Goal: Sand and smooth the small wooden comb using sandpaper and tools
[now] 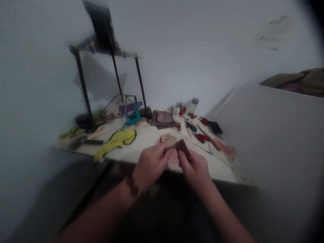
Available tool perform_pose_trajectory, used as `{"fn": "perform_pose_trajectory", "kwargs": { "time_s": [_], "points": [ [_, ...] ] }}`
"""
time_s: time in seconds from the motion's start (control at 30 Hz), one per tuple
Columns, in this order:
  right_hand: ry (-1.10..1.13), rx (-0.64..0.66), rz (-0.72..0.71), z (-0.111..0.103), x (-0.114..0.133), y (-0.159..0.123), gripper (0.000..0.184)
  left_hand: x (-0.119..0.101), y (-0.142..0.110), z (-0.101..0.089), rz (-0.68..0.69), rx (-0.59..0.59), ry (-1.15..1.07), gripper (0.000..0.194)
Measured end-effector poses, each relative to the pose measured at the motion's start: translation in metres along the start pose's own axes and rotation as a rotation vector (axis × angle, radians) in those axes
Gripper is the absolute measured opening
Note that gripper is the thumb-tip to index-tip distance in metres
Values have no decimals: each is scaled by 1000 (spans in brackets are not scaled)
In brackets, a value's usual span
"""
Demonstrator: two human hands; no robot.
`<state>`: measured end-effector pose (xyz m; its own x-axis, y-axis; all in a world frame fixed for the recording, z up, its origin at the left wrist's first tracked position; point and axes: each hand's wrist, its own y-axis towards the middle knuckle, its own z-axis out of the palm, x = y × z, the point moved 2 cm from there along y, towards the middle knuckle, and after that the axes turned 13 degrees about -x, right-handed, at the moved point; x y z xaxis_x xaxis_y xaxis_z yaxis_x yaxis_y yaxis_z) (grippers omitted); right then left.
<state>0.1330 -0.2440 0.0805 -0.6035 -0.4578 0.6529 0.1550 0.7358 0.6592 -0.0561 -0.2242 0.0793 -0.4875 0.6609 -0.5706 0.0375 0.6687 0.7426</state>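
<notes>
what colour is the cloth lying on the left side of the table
Yellow with dark edging, in the head view.

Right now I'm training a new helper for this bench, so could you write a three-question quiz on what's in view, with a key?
1. Multiple choice: what colour is the cloth in front of the black frame?
A) red
B) yellow
C) white
2. True or false: the bracelet is on the left wrist.
3. Which is nearer the back wall: the clear bottle, or the brown piece in the right hand?

Key: 1: B. 2: True. 3: The clear bottle.
</notes>
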Motion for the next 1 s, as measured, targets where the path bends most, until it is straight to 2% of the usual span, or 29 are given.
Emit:
{"fn": "perform_pose_trajectory", "kwargs": {
  "time_s": [0.07,0.17,0.33,0.5,0.7,1.0],
  "points": [
    [-1,-12,-4,1,0,1,39,-1,-1,0,30,13,-22,21],
    [-30,19,-43,1,0,1,38,1,-1,1,-10,-8,4,21],
    [-41,42,-89,-4,2,-7,40,10,1,1,-213,-56,-41,21],
    [35,-85,-26,-4,5,-5,42,12,-3,7,-354,-50,-171,22],
    [0,-110,-45,4,7,2,40,2,-5,7,-364,-46,-208,21],
    [-75,-162,-128,0,10,-3,40,0,-5,6,-357,-60,-214,20]
  ]
}}
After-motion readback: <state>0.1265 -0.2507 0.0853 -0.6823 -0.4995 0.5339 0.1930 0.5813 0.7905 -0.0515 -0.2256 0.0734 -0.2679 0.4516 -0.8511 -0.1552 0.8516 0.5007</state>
